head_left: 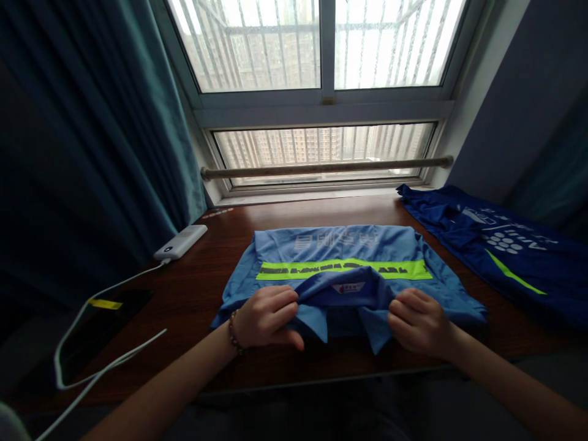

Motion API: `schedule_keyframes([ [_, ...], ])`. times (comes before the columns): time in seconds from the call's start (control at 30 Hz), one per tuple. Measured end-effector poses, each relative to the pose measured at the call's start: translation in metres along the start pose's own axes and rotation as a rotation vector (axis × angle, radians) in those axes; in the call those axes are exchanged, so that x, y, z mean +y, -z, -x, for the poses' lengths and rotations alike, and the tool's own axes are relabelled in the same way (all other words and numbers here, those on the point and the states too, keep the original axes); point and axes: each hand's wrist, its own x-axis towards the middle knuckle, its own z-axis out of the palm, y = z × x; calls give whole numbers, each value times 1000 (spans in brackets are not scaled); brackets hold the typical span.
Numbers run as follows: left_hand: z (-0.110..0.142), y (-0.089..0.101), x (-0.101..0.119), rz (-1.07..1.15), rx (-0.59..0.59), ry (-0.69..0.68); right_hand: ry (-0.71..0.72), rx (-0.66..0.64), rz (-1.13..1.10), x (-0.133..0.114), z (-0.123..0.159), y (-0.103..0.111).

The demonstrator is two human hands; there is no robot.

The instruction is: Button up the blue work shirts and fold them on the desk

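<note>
A light blue polo shirt with a neon yellow reflective stripe lies face down on the dark wooden table, collar toward me. My left hand, with a bead bracelet on the wrist, is closed on the left side of the collar. My right hand is closed on the right side of the collar. Both hands pinch the fabric near the table's front edge.
A darker blue garment with white print lies at the right. A white power bank sits at the left with a white cable running toward me past a black phone. A teal curtain hangs left; a window is behind.
</note>
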Motion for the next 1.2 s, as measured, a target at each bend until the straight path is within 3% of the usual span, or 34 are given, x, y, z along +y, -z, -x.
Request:
schedule_keyframes([
  [0.1, -6, -7, 21, 207, 48, 235, -10, -68, -259, -5, -9, 6],
  [0.17, -9, -14, 36, 327, 147, 508, -273, 15, -361, -6, -11, 8],
  [0.23, -11, -22, 48, 484, 260, 762, -676, 55, -390, -4, -13, 9],
  [0.3, -11, -27, 53, 695, 318, 981, -989, -52, -467, -1, -13, 8],
  [0.4, -8, -28, 51, 839, 243, 1199, -1117, -289, -731, 5, -12, 5],
  [0.53, -3, -22, 43, 828, -102, 1230, -1190, -254, -1064, 8, -11, 2],
  [0.6, -3, -19, 42, 922, -139, 1283, -1240, -183, -1199, 8, -11, 3],
  [0.7, -5, -12, 42, 1133, 13, 1379, -1312, -102, -1321, 8, -9, 4],
  [0.83, -10, 0, 36, 1400, 341, 1483, -1422, -29, -1378, 11, -2, 6],
  [1.0, -12, 4, 28, 1587, 640, 1545, -1455, -44, -1570, 20, 12, 5],
  [1.1, -13, 0, 28, 1662, 716, 1517, -1450, 5, -1768, 23, 18, 3],
  [1.2, -19, -1, 33, 1643, 736, 1463, -1480, 125, -1827, 23, 19, 2],
])
